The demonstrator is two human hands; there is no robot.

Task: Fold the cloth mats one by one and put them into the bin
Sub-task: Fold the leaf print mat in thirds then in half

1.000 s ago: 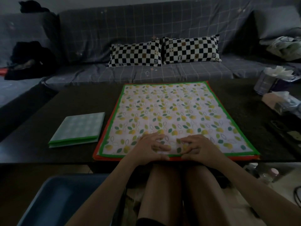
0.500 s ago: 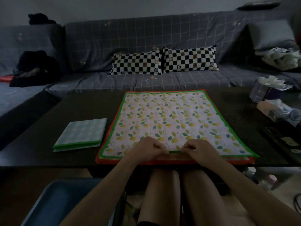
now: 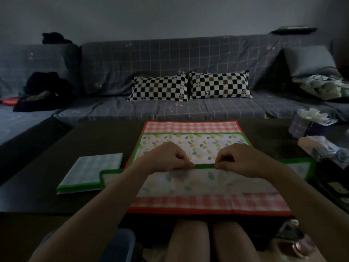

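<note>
A leaf-patterned cloth mat (image 3: 194, 142) with a green border lies on top of a red checked mat (image 3: 190, 127) on the dark table (image 3: 90, 140). My left hand (image 3: 168, 157) and my right hand (image 3: 243, 159) each pinch the leaf mat's near green edge at its middle. That edge is lifted and carried toward the far side, so its pale underside shows below my hands. A folded green checked mat (image 3: 94, 171) lies to the left. The blue bin (image 3: 120, 242) shows partly at the bottom left, under my left arm.
Tissue packs (image 3: 309, 121) and small clutter (image 3: 328, 152) crowd the table's right side. A grey sofa with two checkered pillows (image 3: 190, 87) stands behind the table. My knees (image 3: 207, 241) sit under the near edge.
Both hands went from resting on the leaf mat's near edge to pinching it, then lifted it and carried it away from me. The red checked mat beneath is now exposed.
</note>
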